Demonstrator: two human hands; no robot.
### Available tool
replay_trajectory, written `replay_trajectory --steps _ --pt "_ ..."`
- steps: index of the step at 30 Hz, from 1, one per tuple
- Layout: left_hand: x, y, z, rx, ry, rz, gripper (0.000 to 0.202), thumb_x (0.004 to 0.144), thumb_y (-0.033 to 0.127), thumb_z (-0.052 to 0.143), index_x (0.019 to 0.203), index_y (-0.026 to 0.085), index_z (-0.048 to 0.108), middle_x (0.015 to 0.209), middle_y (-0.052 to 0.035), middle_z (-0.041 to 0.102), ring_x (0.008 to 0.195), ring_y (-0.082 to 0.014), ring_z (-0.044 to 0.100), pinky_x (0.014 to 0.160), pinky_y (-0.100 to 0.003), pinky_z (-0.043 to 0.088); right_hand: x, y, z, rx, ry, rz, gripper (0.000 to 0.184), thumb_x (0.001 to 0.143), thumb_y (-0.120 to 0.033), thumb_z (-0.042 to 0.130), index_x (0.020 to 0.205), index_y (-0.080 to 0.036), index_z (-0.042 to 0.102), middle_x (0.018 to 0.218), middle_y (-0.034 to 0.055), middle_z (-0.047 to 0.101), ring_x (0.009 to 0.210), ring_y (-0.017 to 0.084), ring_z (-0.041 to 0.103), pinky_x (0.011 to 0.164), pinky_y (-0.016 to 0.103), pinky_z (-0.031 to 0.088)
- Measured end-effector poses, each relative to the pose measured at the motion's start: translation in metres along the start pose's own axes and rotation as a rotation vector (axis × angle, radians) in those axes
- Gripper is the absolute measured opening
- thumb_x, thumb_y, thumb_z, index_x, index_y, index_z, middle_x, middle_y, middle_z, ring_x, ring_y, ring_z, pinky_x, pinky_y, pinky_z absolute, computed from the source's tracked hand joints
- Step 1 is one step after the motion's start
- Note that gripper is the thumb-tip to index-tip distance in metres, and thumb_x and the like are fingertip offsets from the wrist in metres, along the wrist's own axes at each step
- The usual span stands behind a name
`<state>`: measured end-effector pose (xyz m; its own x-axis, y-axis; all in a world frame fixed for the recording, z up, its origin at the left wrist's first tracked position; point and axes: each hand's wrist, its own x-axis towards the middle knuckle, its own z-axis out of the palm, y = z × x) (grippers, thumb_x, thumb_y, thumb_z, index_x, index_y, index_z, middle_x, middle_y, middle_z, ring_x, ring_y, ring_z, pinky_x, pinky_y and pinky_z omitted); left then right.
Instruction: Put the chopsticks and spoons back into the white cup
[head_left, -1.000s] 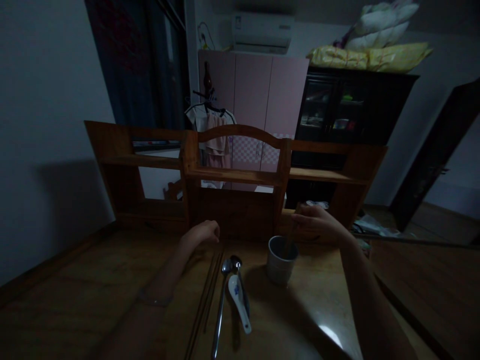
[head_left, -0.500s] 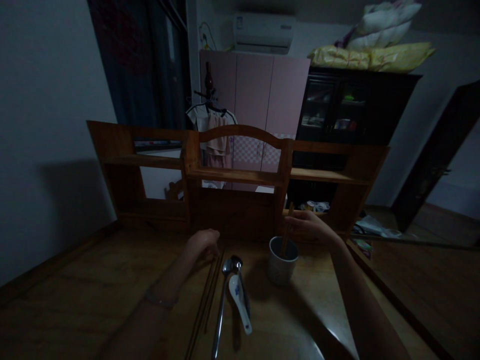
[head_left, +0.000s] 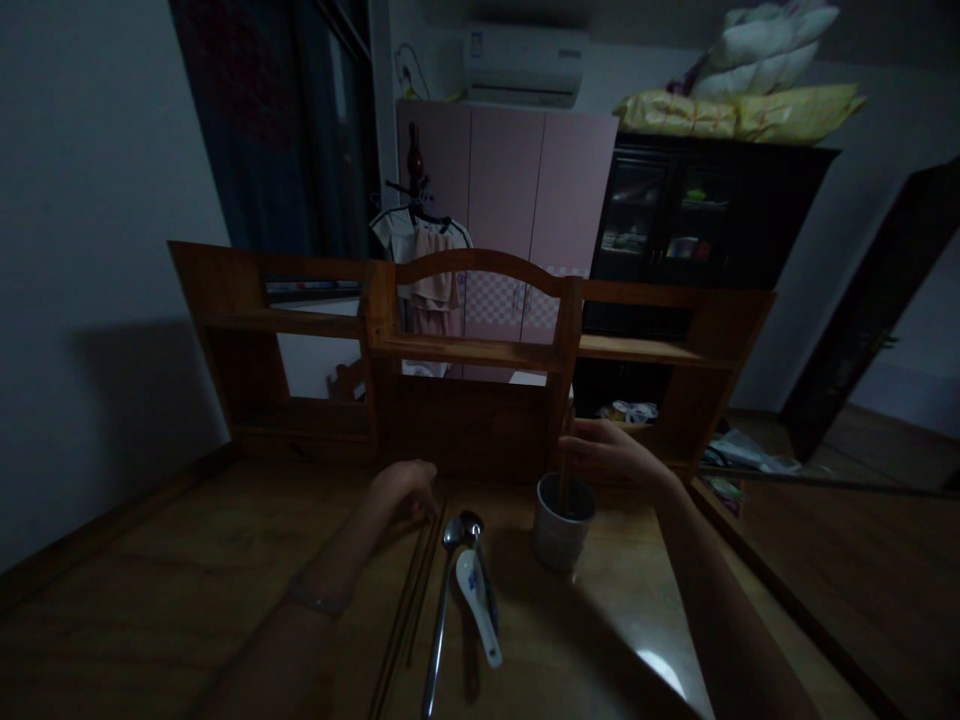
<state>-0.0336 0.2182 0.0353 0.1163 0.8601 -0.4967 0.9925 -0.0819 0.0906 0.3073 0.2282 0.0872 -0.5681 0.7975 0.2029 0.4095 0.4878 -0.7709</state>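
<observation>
My right hand is closed round a few upright wooden chopsticks, whose lower ends stand inside a pale grey cup. To the left, my left hand bends down with fingertips pinched at the far end of long thin chopsticks lying on the table. Between the hands lie a long-handled metal spoon, a white ceramic spoon with a blue mark, and another metal spoon partly covered by the ceramic one.
The wooden table ends at a raised edge on the right. Along its back stands a wooden shelf unit. A white wall borders the left side. Light glares off the tabletop near my right forearm.
My right hand has shifted slightly left, and the chopsticks it holds stand more upright in the cup. The left hand and the spoons stay about where they were.
</observation>
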Motion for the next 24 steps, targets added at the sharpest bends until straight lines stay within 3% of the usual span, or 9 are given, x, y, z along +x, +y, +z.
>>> replay_trajectory --steps 5,12,16,18,21,23,24 --pt "0.001 -0.003 0.000 -0.012 -0.012 0.008 0.029 0.076 0.039 0.070 0.065 0.014 0.061 0.060 0.0035 0.061 0.056 -0.0106 0.057 0.061 -0.028 0.049 0.001 -0.010 0.007 -0.045 0.015 -0.037 0.040 0.085 -0.053 0.057 0.085 -0.013 0.061 0.076 0.0017 0.060 0.069 0.014 0.056 0.064 0.026 0.045" --pt "0.002 0.001 0.002 -0.029 -0.070 -0.021 0.028 0.073 0.037 0.074 0.066 0.014 0.061 0.060 0.0041 0.061 0.055 -0.0105 0.057 0.062 -0.028 0.049 0.007 0.010 0.017 -0.085 0.014 -0.027 0.040 0.081 -0.052 0.062 0.081 -0.012 0.064 0.073 0.0020 0.061 0.065 0.015 0.057 0.058 0.025 0.044" --pt "0.001 -0.003 -0.001 -0.054 -0.025 0.012 0.029 0.070 0.040 0.075 0.064 0.014 0.062 0.058 0.0037 0.060 0.057 -0.0116 0.058 0.061 -0.028 0.048 0.007 0.008 0.012 -0.126 0.081 -0.028 0.042 0.080 -0.054 0.064 0.089 -0.013 0.067 0.078 0.0039 0.064 0.070 0.017 0.059 0.061 0.027 0.047" --pt "0.000 -0.007 -0.003 -0.072 0.016 0.011 0.031 0.068 0.042 0.076 0.064 0.014 0.062 0.059 0.0029 0.061 0.059 -0.0129 0.059 0.061 -0.028 0.048 0.004 -0.007 0.006 -0.160 0.202 -0.033 0.047 0.082 -0.055 0.061 0.107 -0.014 0.063 0.088 0.0066 0.064 0.075 0.019 0.059 0.065 0.030 0.048" --pt "-0.002 -0.020 -0.003 -0.108 0.083 -0.027 0.029 0.069 0.039 0.076 0.070 0.014 0.062 0.063 0.0018 0.064 0.061 -0.0139 0.061 0.061 -0.029 0.049 -0.011 -0.049 0.002 -0.265 0.543 -0.082 0.057 0.086 -0.052 0.057 0.130 -0.017 0.049 0.106 0.0107 0.059 0.080 0.020 0.055 0.075 0.035 0.044" --pt "-0.005 -0.031 -0.001 -0.141 0.138 -0.051 0.025 0.073 0.035 0.074 0.075 0.013 0.062 0.068 0.0014 0.065 0.062 -0.0133 0.061 0.062 -0.030 0.050 -0.031 -0.083 0.005 -0.377 0.897 -0.221 0.043 0.091 -0.052 0.050 0.121 -0.022 0.057 0.100 0.0094 0.060 0.077 0.020 0.055 0.074 0.035 0.044" --pt "-0.006 -0.038 0.000 -0.164 0.171 -0.052 0.023 0.077 0.033 0.071 0.078 0.013 0.062 0.071 0.0010 0.065 0.064 -0.0131 0.062 0.063 -0.030 0.051 -0.044 -0.097 0.009 -0.338 0.952 -0.275 0.039 0.095 -0.051 0.041 0.116 -0.024 0.060 0.098 0.0090 0.061 0.079 0.021 0.056 0.074 0.035 0.044"
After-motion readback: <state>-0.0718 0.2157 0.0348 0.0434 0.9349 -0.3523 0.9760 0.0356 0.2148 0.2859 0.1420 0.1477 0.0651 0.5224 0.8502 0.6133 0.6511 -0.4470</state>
